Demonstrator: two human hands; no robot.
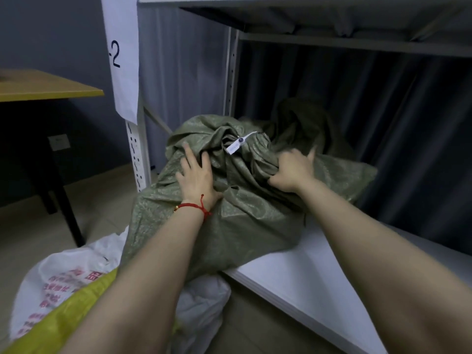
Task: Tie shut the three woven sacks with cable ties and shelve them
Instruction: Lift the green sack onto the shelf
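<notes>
- The left hand (198,178) lies flat on the green woven sack (245,213), fingers spread and pressed against the fabric at about 9 o'clock from the tied neck; it grips nothing, only pushes. A red string bracelet (196,206) circles that wrist.
- The right hand (293,172) is clenched on a bunched fold of the same sack, at about 4 o'clock from the neck, thumb raised.
- A white cable tie (238,144) with a tag cinches the gathered neck, between the two hands and above them.
- The sack sits on the white lower shelf board (306,272), its near-left part overhanging the board's front edge toward 7 o'clock.
- Behind it, at 1 o'clock, a second green sack (304,121) rests deeper in the bay.
- The shelf upright (136,154) stands just beside the sack at 10 o'clock; the upper shelf (332,19) spans overhead with open room beneath.
- To the right, at 3 o'clock, the board is bare.
- On the floor at 7 o'clock lie a white printed bag (58,279) and a yellow sack (63,320).
</notes>
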